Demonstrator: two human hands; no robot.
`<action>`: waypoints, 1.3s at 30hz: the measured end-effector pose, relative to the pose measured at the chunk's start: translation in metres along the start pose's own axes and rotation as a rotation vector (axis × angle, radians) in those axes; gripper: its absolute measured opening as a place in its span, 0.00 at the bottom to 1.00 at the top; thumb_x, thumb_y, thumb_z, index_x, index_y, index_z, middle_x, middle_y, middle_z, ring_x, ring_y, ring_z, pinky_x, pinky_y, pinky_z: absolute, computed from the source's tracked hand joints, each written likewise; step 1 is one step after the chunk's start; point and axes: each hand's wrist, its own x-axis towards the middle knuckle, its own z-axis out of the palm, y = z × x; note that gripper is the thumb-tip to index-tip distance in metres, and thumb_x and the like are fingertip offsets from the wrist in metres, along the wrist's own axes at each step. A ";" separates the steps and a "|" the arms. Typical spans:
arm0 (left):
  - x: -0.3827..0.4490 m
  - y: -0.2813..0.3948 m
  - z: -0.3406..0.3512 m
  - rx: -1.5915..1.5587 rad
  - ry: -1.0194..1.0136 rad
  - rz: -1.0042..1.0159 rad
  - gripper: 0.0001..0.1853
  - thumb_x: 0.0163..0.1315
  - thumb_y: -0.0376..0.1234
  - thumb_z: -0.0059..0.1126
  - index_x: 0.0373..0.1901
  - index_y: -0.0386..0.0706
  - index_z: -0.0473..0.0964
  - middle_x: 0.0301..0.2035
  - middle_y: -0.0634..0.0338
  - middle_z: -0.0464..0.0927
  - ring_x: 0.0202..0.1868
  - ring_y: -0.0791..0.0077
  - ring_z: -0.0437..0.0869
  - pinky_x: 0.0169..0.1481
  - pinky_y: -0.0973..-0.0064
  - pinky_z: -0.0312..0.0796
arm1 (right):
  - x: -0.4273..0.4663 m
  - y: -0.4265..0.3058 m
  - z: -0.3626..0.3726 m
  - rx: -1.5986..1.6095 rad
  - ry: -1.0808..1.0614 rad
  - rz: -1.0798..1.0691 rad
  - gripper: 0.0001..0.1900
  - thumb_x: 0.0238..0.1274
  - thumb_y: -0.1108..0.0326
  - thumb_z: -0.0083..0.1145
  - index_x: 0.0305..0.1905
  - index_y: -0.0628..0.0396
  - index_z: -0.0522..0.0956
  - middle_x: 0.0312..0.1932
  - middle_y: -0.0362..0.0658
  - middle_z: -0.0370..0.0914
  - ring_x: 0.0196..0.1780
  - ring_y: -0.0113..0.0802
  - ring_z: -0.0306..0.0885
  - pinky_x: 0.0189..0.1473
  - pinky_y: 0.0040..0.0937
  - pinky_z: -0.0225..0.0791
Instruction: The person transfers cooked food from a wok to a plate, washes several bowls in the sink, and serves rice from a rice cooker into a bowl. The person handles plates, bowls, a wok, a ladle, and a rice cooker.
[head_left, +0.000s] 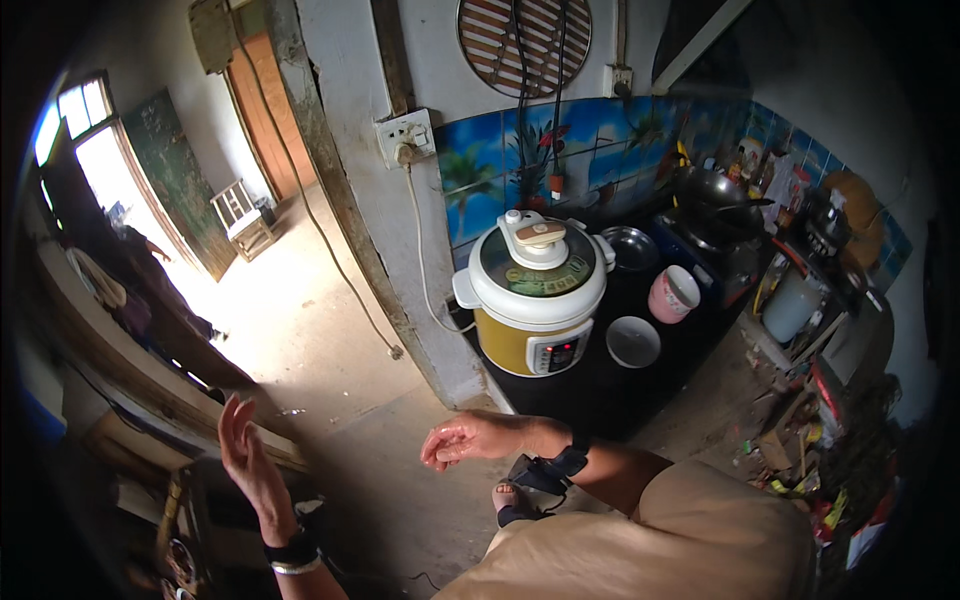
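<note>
Both hands are raised over the floor and hold nothing. My left hand (251, 465) is at the lower left, fingers pointing up and apart from the thumb. My right hand (469, 441) reaches in front of my body, below the counter's near corner, with its fingers loosely curled. Beyond it, an electric pressure cooker (536, 300) with a white lid and yellow body stands on the black counter (600, 405), its display lit red. To its right are a white bowl (633, 342), pink patterned bowls (673, 295) that look stacked, and a metal basin (630, 248).
A wok (712, 191) rests on a stove at the back right. The cooker's cord runs to a wall socket (406, 139). Another cable hangs before the doorway, and a wooden chair (244, 221) stands beyond. Litter (810, 465) lies on the floor at right.
</note>
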 end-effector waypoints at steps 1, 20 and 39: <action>0.017 0.009 0.016 0.008 -0.030 0.022 0.20 0.63 0.24 0.41 0.57 0.40 0.68 0.47 0.55 0.76 0.53 0.69 0.74 0.62 0.68 0.60 | 0.008 -0.007 -0.005 0.121 0.007 -0.039 0.10 0.67 0.66 0.48 0.45 0.59 0.76 0.40 0.43 0.79 0.42 0.28 0.77 0.44 0.27 0.70; 0.281 0.017 0.246 0.853 -0.257 1.302 0.34 0.49 0.19 0.45 0.57 0.61 0.70 0.59 0.61 0.65 0.67 0.56 0.55 0.71 0.50 0.45 | 0.126 -0.006 -0.140 -0.305 0.883 -0.210 0.06 0.64 0.74 0.45 0.39 0.59 0.75 0.27 0.40 0.76 0.26 0.22 0.72 0.30 0.24 0.68; 0.318 -0.007 0.279 0.652 -0.194 1.511 0.24 0.57 0.35 0.47 0.56 0.65 0.71 0.60 0.64 0.65 0.65 0.68 0.62 0.70 0.57 0.46 | 0.212 -0.105 -0.260 -1.272 2.005 -0.281 0.17 0.55 0.59 0.59 0.44 0.54 0.66 0.15 0.47 0.75 0.18 0.49 0.75 0.18 0.42 0.68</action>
